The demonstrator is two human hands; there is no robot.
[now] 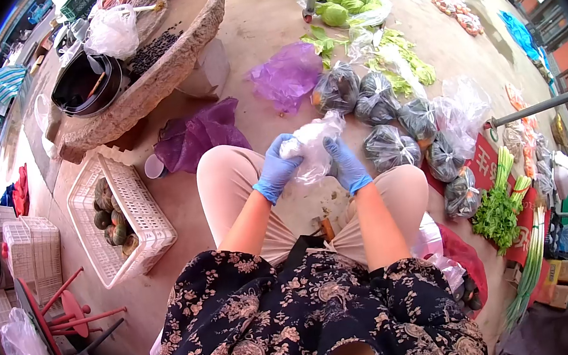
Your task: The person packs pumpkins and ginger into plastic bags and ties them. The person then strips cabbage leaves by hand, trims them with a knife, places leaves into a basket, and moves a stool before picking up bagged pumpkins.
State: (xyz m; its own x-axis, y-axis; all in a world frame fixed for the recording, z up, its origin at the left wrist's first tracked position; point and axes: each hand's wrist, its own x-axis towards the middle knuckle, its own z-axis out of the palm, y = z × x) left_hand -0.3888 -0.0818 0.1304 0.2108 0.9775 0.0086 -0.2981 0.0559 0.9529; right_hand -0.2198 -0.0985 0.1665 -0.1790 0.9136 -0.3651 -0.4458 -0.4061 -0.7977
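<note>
In the middle of the head view, above my knees, a crumpled clear plastic bag (312, 147) is stretched between my two blue-gloved hands. My left hand (276, 170) grips its left side with the fingers closed. On the other side, my right hand (349, 164) pinches the bag's edge. Whether anything lies inside the bag I cannot make out. Just beyond my right hand, several bagged squashes (390, 147) sit on the ground, knotted in clear plastic. To the left stands a white plastic crate (150, 215) holding several dark green squashes (110, 213).
A purple mesh sack (201, 136) and a purple plastic bag (287, 78) lie ahead. A round stone table (177, 56) with a black pot (90, 88) stands front left. Celery (497, 211), green onions (533, 267) and a bag of cabbages (344, 3) are to the right and ahead.
</note>
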